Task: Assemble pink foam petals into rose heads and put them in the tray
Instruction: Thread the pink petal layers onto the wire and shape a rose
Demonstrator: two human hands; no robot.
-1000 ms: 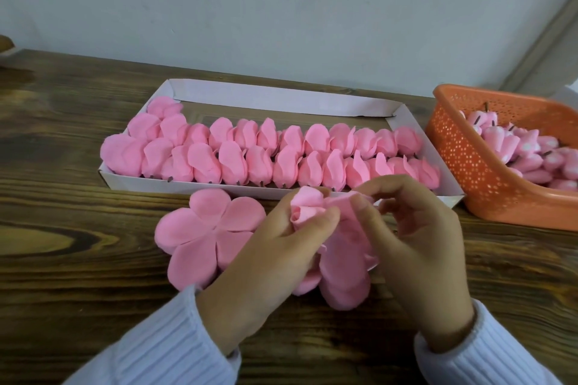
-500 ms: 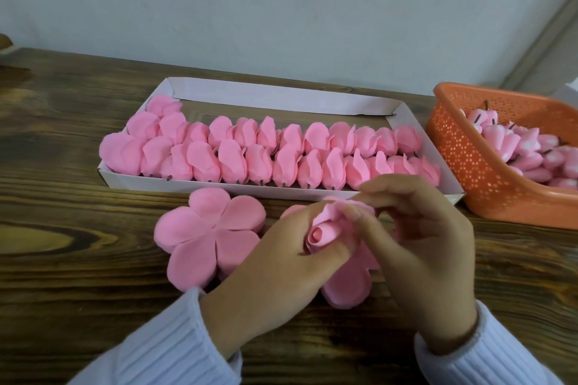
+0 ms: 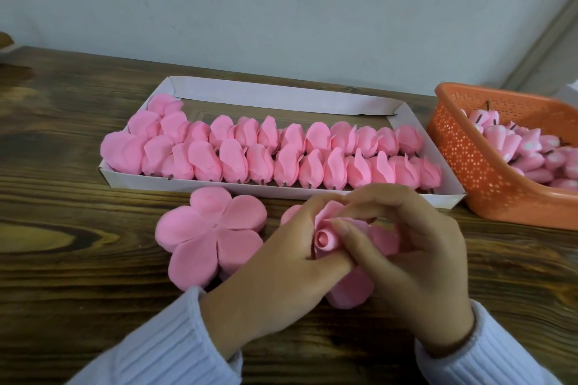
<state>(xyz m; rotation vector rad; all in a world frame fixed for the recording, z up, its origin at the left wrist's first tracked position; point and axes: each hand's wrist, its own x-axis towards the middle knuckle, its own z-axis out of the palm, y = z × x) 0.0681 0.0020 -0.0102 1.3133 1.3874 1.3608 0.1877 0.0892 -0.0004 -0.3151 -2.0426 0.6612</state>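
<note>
Entry 1, left hand (image 3: 275, 269): I am logging it as curling round the rose head (image 3: 325, 239), fingers on the left side and thumb crossing beneath the rolled centre.

Entry 2, right hand (image 3: 416, 259): it is pinching the same rose head from the right, thumb tip pressing on the roll and forefinger arching over the far side.

Entry 3, rose head: it is sitting between both hands, near the middle of the counter (image 3: 78, 259) and just near of the tray (image 3: 281, 97). Its spiral centre is facing me. Loose outer petals (image 3: 353, 291) are spreading beneath the hands.

Entry 4, five-petal foam blanks (image 3: 212, 228): a pink stack is lying flat on the counter, just left of the left hand.

Entry 5, tray: this white cardboard tray is lying across the counter, far of the hands. Finished rose heads (image 3: 234, 159) are filling its near half in two rows.

Entry 6, orange basket (image 3: 463, 159): this perforated plastic basket is standing right of the tray and holding pale pink buds (image 3: 528, 147).

Entry 7, white ribbed sleeves (image 3: 162, 344): they are covering both wrists.
</note>
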